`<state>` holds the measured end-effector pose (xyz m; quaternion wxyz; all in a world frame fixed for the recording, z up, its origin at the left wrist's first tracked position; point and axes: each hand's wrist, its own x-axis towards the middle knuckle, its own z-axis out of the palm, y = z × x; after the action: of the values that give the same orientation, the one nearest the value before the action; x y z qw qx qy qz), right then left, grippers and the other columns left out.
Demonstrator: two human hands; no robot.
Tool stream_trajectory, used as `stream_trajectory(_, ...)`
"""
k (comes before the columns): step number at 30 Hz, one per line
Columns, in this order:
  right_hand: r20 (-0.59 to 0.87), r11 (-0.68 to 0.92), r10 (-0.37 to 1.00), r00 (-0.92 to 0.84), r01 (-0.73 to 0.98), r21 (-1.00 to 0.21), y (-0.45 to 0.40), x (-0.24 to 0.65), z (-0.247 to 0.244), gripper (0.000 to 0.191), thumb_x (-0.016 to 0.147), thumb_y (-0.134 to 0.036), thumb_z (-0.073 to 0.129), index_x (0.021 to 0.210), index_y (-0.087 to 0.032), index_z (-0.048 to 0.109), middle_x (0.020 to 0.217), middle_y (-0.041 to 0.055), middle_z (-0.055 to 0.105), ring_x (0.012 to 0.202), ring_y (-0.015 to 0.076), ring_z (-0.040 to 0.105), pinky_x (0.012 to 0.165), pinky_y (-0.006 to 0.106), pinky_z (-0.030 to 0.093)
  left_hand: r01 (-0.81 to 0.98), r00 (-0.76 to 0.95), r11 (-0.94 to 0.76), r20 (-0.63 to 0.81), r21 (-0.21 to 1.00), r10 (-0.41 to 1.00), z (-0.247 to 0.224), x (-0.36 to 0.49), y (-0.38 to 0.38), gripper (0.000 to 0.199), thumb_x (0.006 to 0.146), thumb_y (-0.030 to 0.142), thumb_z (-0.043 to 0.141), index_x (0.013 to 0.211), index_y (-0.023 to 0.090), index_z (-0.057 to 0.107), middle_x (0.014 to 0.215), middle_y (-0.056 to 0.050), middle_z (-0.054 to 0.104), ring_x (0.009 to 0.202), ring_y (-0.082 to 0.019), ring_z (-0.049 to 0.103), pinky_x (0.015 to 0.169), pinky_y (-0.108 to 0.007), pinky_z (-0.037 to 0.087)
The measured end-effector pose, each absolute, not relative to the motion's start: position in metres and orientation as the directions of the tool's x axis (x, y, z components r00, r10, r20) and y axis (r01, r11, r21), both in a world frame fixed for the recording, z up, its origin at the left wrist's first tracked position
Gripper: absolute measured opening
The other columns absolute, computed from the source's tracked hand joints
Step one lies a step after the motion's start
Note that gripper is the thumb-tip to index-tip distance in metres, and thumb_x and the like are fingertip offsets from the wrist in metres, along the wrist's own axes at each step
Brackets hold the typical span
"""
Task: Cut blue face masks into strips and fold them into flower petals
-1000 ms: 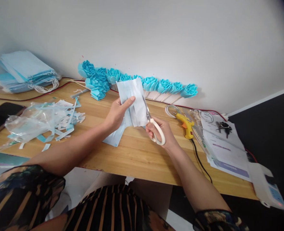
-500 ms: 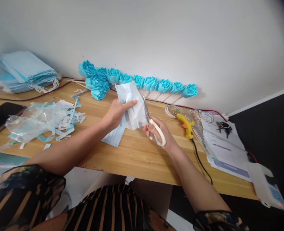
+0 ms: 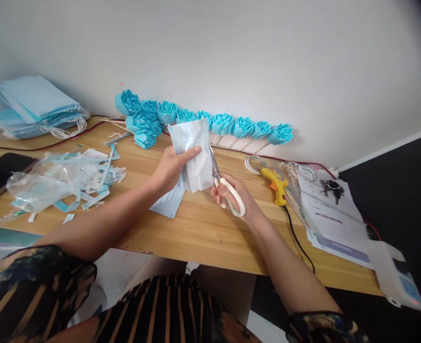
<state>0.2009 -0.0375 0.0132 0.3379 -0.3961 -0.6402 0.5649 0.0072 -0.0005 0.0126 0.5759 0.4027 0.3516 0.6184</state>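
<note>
Left hand point(image 3: 171, 169) pinches pale sheet point(image 3: 199, 174), long axis upright in my view; right hand point(image 3: 244, 196) grips scissors point(image 3: 229, 185), blades along sheet's right edge.

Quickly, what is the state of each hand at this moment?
Left hand: closed, holding the pale sheet.
Right hand: closed, holding the white-handled scissors.

My top point(image 3: 164, 309): black, tan stripes; my left sleeve point(image 3: 28, 295): matching, dark patterned cuff; my right sleeve point(image 3: 325, 326): dark, patterned
</note>
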Motion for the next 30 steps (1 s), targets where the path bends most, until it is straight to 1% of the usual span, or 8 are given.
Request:
stream_trajectory(5,-0.021,0.039,0.882,-0.470,0.118,-0.992,-0.0367,0.2017,0.0106,0.056,0.077,-0.071,0.068,0.093,-0.018,0.058,0.075,-0.0003,0.058,0.053,0.0080,0.048,0.046,0.022,0.036,-0.455,-0.019,-0.107,0.111,0.884,0.994,0.0123,0.0070,0.0001,0.037,0.070,0.040,0.086,0.092,0.014,0.072,0.092,-0.007,0.076,0.082,-0.023,0.071,0.079,-0.036,0.059)
stream_trajectory(9,-0.005,0.058,0.883,-0.469,0.120,-0.991,-0.0357,0.2035,0.0081,0.053,0.080,-0.069,0.067,0.092,-0.018,0.059,0.075,0.0004,0.060,0.054,0.0083,0.050,0.046,0.022,0.038,-0.450,-0.065,-0.131,0.114,0.883,0.991,0.0137,0.0062,0.0005,0.038,0.070,0.042,0.085,0.093,0.015,0.071,0.093,-0.008,0.076,0.086,-0.025,0.071,0.079,-0.036,0.059)
stream_trajectory(11,-0.004,0.059,0.887,-0.462,0.120,-0.991,-0.0355,0.2041,0.0083,0.053,0.080,-0.069,0.067,0.091,-0.018,0.059,0.076,0.0007,0.060,0.054,0.0084,0.050,0.046,0.022,0.039,-0.444,-0.046,-0.106,0.095,0.890,0.994,0.0142,0.0067,-0.0005,0.039,0.069,0.042,0.085,0.094,0.015,0.071,0.092,-0.008,0.076,0.086,-0.025,0.071,0.079,-0.037,0.058)
stream_trajectory(16,-0.007,0.056,0.900,-0.437,0.133,-0.990,-0.0362,0.2027,0.0124,0.057,0.075,-0.073,0.069,0.086,-0.018,0.059,0.076,0.0019,0.062,0.054,0.0089,0.051,0.048,0.024,0.040,-0.415,0.051,0.014,0.008,0.910,0.999,0.0127,0.0102,-0.0053,0.040,0.068,0.042,0.086,0.090,0.014,0.070,0.086,-0.008,0.075,0.077,-0.025,0.071,0.074,-0.037,0.058)
stream_trajectory(19,-0.005,0.055,0.907,-0.420,0.131,-0.990,-0.0364,0.2012,0.0146,0.060,0.071,-0.075,0.070,0.084,-0.018,0.060,0.076,0.0023,0.063,0.053,0.0089,0.051,0.048,0.024,0.040,-0.403,0.062,0.035,-0.010,0.915,0.998,0.0107,0.0115,-0.0065,0.040,0.067,0.041,0.087,0.091,0.013,0.071,0.086,-0.009,0.075,0.076,-0.024,0.071,0.072,-0.036,0.058)
stream_trajectory(24,-0.016,0.042,0.911,-0.412,0.132,-0.990,-0.0362,0.2003,0.0146,0.061,0.070,-0.075,0.072,0.082,-0.018,0.059,0.075,0.0022,0.062,0.054,0.0092,0.052,0.048,0.024,0.039,-0.383,0.073,0.069,-0.044,0.921,0.996,0.0090,0.0119,-0.0067,0.042,0.066,0.041,0.088,0.092,0.013,0.072,0.085,-0.009,0.075,0.073,-0.023,0.070,0.069,-0.035,0.057)
stream_trajectory(30,-0.009,0.033,0.919,-0.395,0.101,-0.994,-0.0375,0.1994,0.0152,0.062,0.067,-0.076,0.073,0.086,-0.018,0.059,0.075,0.0017,0.061,0.059,0.0108,0.055,0.053,0.025,0.043,-0.381,0.106,0.084,-0.047,0.921,0.993,0.0083,0.0130,-0.0085,0.039,0.066,0.041,0.088,0.088,0.013,0.071,0.079,-0.009,0.074,0.067,-0.021,0.068,0.062,-0.032,0.055)
